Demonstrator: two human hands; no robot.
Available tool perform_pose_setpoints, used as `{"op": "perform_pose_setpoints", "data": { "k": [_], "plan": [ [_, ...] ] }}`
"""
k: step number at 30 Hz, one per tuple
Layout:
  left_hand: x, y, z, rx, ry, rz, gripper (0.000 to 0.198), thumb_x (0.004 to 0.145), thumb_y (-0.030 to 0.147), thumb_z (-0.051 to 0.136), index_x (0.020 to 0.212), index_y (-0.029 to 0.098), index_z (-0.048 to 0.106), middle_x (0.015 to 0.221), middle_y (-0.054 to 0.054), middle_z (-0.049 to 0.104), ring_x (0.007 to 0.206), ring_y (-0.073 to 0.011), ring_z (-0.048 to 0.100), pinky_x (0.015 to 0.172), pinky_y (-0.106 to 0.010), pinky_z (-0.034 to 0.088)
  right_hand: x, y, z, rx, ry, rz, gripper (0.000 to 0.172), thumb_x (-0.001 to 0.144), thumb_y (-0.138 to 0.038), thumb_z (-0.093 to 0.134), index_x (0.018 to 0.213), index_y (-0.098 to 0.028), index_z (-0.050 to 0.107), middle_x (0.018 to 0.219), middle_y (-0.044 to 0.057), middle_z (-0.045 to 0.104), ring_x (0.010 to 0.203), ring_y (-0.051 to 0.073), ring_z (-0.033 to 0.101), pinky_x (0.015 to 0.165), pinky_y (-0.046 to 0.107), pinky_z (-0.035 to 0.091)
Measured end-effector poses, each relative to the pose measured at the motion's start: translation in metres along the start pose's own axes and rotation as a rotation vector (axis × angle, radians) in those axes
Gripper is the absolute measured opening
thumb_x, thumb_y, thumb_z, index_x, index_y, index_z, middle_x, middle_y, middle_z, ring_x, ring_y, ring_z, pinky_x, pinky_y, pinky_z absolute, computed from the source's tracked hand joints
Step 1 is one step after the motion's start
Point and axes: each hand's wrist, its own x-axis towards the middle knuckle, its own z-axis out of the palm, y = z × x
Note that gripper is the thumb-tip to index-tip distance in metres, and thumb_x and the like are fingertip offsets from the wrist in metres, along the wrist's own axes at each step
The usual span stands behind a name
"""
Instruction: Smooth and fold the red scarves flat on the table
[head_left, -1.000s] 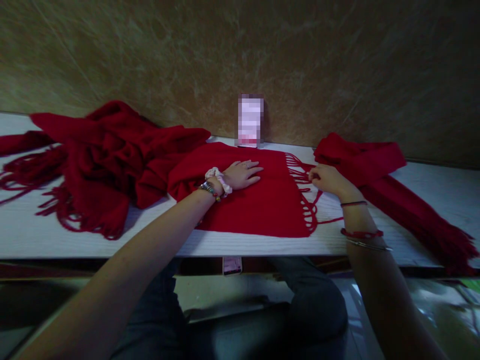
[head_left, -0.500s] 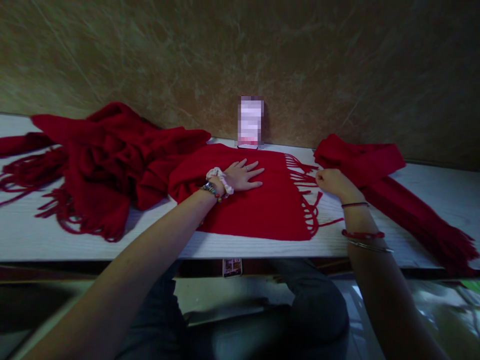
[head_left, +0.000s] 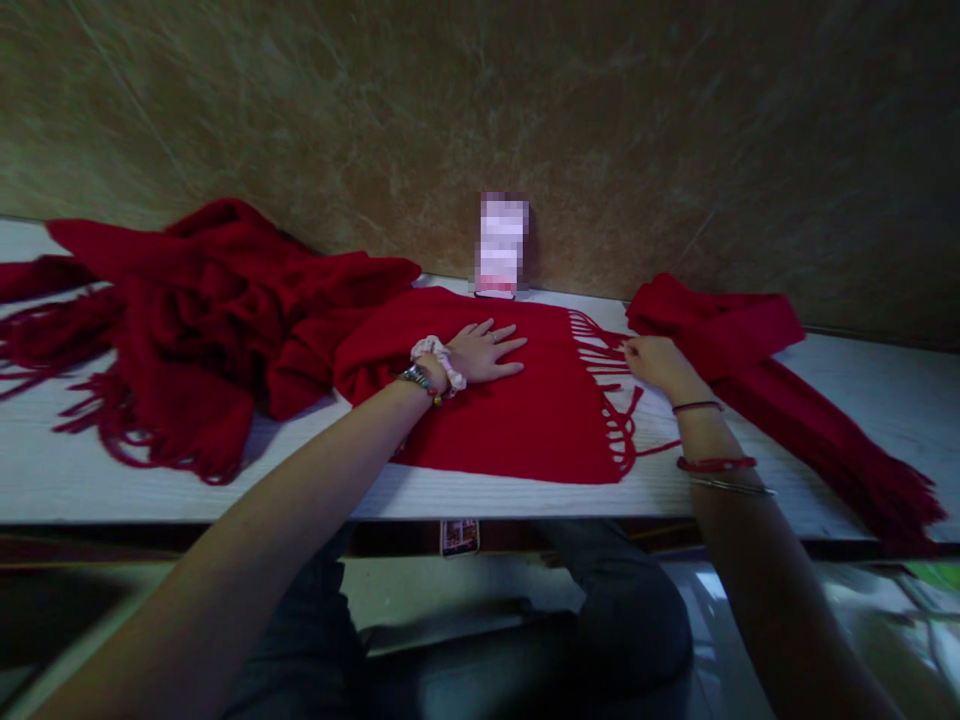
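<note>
Well, from the head camera: left hand (head_left: 480,355) flat on a red scarf (head_left: 517,430), right hand (head_left: 658,365) at its fringe (head_left: 596,362).
The red scarf lies spread on a white wood-grain table (head_left: 480,497), between a heap of red cloth (head_left: 217,330) and a folded red scarf (head_left: 802,420). The left fingers are wide apart and grip nothing; the palm rests on the cloth. The right fingers are curled in, tips pinched around some strands (head_left: 613,368) (just a few, it seems). To do this well, press firmly so nothing slides, and draw the strands out straight and softly. The right fingertips are tucked away, so I cannot count the strands. I cannot tell if the heap joins the flat scarf; its left end is cut off. The phone (head_left: 501,245) screen is blurred.
</note>
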Motion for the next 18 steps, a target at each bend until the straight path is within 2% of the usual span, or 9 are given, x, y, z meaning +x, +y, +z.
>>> {"op": "perform_pose_setpoints", "data": {
  "k": [2, 5, 8, 10, 13, 15, 18],
  "plan": [
    [0.0, 0.0, 0.0, -0.001, -0.002, -0.002, 0.06, 0.088, 0.058, 0.026, 0.14, 0.028, 0.024, 0.148, -0.003, 0.019, 0.133, -0.0344, 0.016, 0.106, -0.043, 0.016, 0.002, 0.003, 0.0, 0.097, 0.092, -0.064, 0.025, 0.077, -0.012, 0.042, 0.082, -0.011, 0.066, 0.086, 0.013, 0.066, 0.081, 0.021, 0.06, 0.074, 0.029, 0.044],
    [-0.001, 0.001, -0.002, -0.007, -0.015, -0.008, 0.06, 0.088, 0.058, 0.026, 0.14, 0.028, 0.025, 0.148, -0.003, 0.019, 0.133, -0.0337, 0.015, 0.106, -0.043, 0.016, 0.012, -0.012, 0.001, 0.256, 0.236, -0.269, 0.026, 0.074, -0.012, 0.045, 0.091, -0.012, 0.064, 0.096, 0.011, 0.064, 0.092, 0.021, 0.057, 0.083, 0.031, 0.043],
    [-0.002, 0.003, -0.005, -0.016, -0.029, -0.018, 0.061, 0.087, 0.059, 0.025, 0.14, 0.028, 0.025, 0.148, -0.002, 0.018, 0.134, -0.0332, 0.014, 0.106, -0.043, 0.016, 0.024, -0.029, 0.007, 0.283, 0.186, -0.378, 0.03, 0.072, -0.01, 0.045, 0.096, -0.013, 0.062, 0.101, 0.011, 0.063, 0.098, 0.021, 0.055, 0.088, 0.033, 0.042],
    [-0.003, 0.005, -0.006, -0.017, -0.035, -0.024, 0.061, 0.087, 0.058, 0.025, 0.14, 0.028, 0.025, 0.148, -0.002, 0.018, 0.134, -0.0334, 0.014, 0.106, -0.043, 0.015, 0.028, -0.03, 0.013, 0.234, 0.129, -0.327, 0.029, 0.072, -0.009, 0.044, 0.094, -0.014, 0.062, 0.1, 0.011, 0.063, 0.095, 0.022, 0.056, 0.086, 0.034, 0.043],
    [-0.004, 0.006, -0.007, -0.018, -0.039, -0.027, 0.06, 0.088, 0.058, 0.024, 0.14, 0.028, 0.024, 0.148, -0.002, 0.018, 0.134, -0.033, 0.014, 0.107, -0.043, 0.014, 0.03, -0.015, 0.02, 0.147, 0.107, -0.193, 0.025, 0.074, -0.012, 0.043, 0.089, -0.013, 0.064, 0.091, 0.012, 0.064, 0.088, 0.023, 0.058, 0.082, 0.034, 0.045],
    [-0.004, 0.006, -0.008, -0.02, -0.043, -0.028, 0.06, 0.088, 0.058, 0.024, 0.14, 0.028, 0.024, 0.148, -0.002, 0.017, 0.134, -0.0327, 0.014, 0.107, -0.043, 0.014, 0.03, -0.005, 0.023, 0.135, 0.155, -0.167, 0.025, 0.074, -0.012, 0.044, 0.089, -0.011, 0.064, 0.091, 0.013, 0.063, 0.089, 0.023, 0.057, 0.085, 0.035, 0.044],
    [-0.004, 0.006, -0.007, -0.025, -0.048, -0.031, 0.06, 0.088, 0.058, 0.025, 0.14, 0.028, 0.024, 0.148, -0.002, 0.018, 0.134, -0.0327, 0.014, 0.107, -0.043, 0.014, 0.035, -0.005, 0.025, 0.155, 0.251, -0.213, 0.033, 0.074, -0.013, 0.044, 0.103, -0.008, 0.06, 0.102, 0.015, 0.059, 0.099, 0.024, 0.053, 0.091, 0.035, 0.041]
  ]
}}
